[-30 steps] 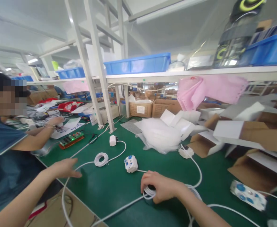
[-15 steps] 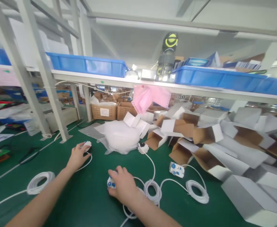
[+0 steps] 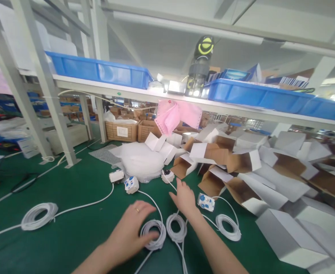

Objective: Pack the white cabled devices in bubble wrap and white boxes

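My left hand [image 3: 130, 228] hovers at a coil of white cable [image 3: 162, 238], thumb and fingers apart, nothing held. My right hand [image 3: 184, 196] reaches toward a white block with a dark top [image 3: 167, 176]; its thumb and forefinger are spread above the cable, near another white coil [image 3: 176, 228]. Beyond my left hand stand a plain white block [image 3: 116, 176] and a small white box with blue round spots [image 3: 131, 185], each on a cable. A second blue-spotted box [image 3: 206, 202] lies right of my right hand, its coil [image 3: 228, 227] beside it.
Open white cartons [image 3: 270, 190] are heaped along the right. Clear plastic bags [image 3: 141, 161] lie at the middle back, in front of brown boxes [image 3: 121, 131]. Another cable coil [image 3: 39, 216] rests at left. A shelf with blue bins [image 3: 99, 72] crosses overhead; metal posts [image 3: 53, 102] stand left.
Both hands have let go of their blocks. The blue-spotted box now stands farther back, beside the plain block. My left hand moved right and nearer; my right hand moved right and forward.
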A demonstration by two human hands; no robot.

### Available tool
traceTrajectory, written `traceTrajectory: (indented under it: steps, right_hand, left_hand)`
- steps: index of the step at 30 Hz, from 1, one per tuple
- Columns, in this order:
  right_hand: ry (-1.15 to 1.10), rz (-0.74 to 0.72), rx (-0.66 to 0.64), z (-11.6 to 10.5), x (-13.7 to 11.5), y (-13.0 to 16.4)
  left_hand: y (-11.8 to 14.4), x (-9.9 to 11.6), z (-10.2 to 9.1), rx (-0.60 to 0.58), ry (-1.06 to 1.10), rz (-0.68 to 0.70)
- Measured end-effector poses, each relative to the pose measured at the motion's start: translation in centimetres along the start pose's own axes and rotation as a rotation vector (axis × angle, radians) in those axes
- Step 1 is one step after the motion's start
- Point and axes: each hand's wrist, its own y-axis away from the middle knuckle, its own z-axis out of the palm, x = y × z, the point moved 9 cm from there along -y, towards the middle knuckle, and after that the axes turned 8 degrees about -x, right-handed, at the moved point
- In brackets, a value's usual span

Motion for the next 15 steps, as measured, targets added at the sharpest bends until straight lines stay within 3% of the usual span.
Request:
traceTrajectory:
  steps: [2, 4, 7, 10, 13, 15]
  right_hand:
    - [-0.001, -0.035, -0.137, 1.7, 1.2, 2.1]
    - [-0.029, -0.118, -0.229, 2.9, 1.1, 4.8]
    - [-0.095, -0.283, -0.28, 3.0, 0.1, 8.8]
    - [-0.133, -0.296, -0.167, 0.1, 2.4, 10.2]
    - [-0.133, -0.145, 0.065, -4.0, 8.4, 9.0]
    - [-0.155, -0.087, 0.132, -5.3, 12.1, 7.6]
  left_hand:
    - [1.1, 3.8, 3.8, -0.246, 0.0, 0.081]
    - [2.0, 4.2, 5.4, -0.346, -0.059, 0.042]
    - [2.7, 0.2, 4.0, -0.263, -0.18, -0.157]
    - [3.0, -2.8, 1.4, -0.101, -0.293, -0.301]
    - [2.5, -0.1, 1.0, -0.001, -0.22, -0.222]
    - [1.7, 3.7, 3.2, -0.048, -0.075, -0.122]
